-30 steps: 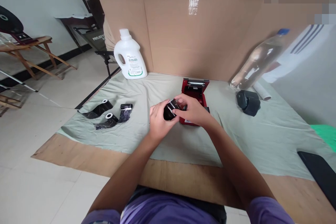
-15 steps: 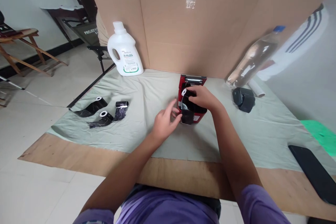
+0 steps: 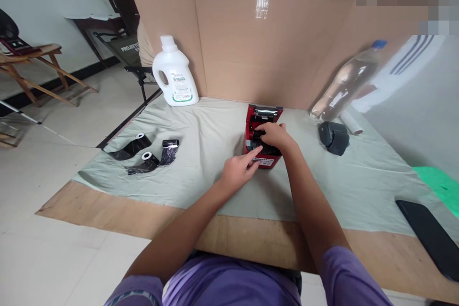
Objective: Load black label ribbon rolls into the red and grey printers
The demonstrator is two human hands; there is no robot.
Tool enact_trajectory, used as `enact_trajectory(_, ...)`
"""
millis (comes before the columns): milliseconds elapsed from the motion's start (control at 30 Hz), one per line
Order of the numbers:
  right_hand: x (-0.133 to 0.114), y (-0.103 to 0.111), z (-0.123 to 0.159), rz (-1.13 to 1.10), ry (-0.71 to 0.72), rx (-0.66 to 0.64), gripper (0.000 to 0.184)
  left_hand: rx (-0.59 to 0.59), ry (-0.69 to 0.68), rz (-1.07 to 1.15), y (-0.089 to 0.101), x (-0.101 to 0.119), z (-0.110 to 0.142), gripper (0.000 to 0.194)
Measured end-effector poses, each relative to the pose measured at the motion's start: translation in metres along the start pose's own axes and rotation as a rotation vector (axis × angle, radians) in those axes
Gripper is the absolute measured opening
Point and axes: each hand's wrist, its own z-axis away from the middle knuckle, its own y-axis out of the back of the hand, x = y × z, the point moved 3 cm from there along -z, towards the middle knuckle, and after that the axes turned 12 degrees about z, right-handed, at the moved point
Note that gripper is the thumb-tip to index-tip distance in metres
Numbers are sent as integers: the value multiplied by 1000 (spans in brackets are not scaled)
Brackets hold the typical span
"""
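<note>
A small red box-shaped machine (image 3: 248, 124), which looks like a label printer, stands on the cloth with its lid tipped back. My right hand (image 3: 276, 135) reaches into it from the right, its bent fingers on a black film roll (image 3: 257, 134) lying in the compartment; they partly cover the roll. My left hand (image 3: 237, 171) is at the machine's front left, index finger stretched over the front edge by the dark film, and nothing shows in its grasp. Three more black film rolls with loose tails (image 3: 145, 162) lie to the left.
A cardboard screen (image 3: 272, 48) stands behind, with a white detergent bottle (image 3: 179, 79) at left and a clear plastic bottle (image 3: 349, 83) leaning at right. Nearby are a black object (image 3: 333, 137) and a white tube (image 3: 351, 123). A black phone (image 3: 428, 236) lies at the right edge.
My right hand has lowered the black film roll into the red machine. My left hand has moved right to the machine's front edge, and the hanging film no longer covers the front.
</note>
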Motion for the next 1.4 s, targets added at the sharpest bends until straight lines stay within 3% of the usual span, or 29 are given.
enact_trajectory(133,9,14,6,-188,43,0,30,75,-13,-4,-4,-5,-3,34)
enact_trajectory(200,18,27,12,-325,42,77,21,112,-41,7,-6,-7,-3,32)
enact_trajectory(333,43,40,13,-474,-140,540,25,190,-126,52,-9,-10,-2,28)
enact_trajectory(400,52,32,6,-567,-178,661,33,215,-208,82,-9,-10,-2,28)
enact_trajectory(567,59,7,-6,-736,-111,619,38,195,-342,91,-3,-9,0,27)
enact_trajectory(700,57,-13,13,-785,-168,582,38,163,-367,59,2,-7,4,26)
enact_trajectory(800,56,-37,31,-824,-215,535,50,142,-338,91,4,-5,7,25)
enact_trajectory(900,60,-63,40,-1004,-240,462,66,232,-168,250,12,-8,-4,27)
enact_trajectory(1000,59,-82,39,-1132,-223,392,69,320,178,513,22,-23,-32,39)
enact_trajectory(1100,55,-89,38,-1150,-171,381,70,124,586,722,21,-40,-61,51)
enact_trajectory(1167,52,-88,40,-1144,-147,367,70,-34,755,800,17,-47,-70,56)
enact_trajectory(1233,50,-85,42,-1166,-155,341,71,-82,799,851,14,-49,-72,58)
enact_trajectory(1400,47,-76,43,-1200,-165,334,70,-45,805,870,10,-49,-67,58)
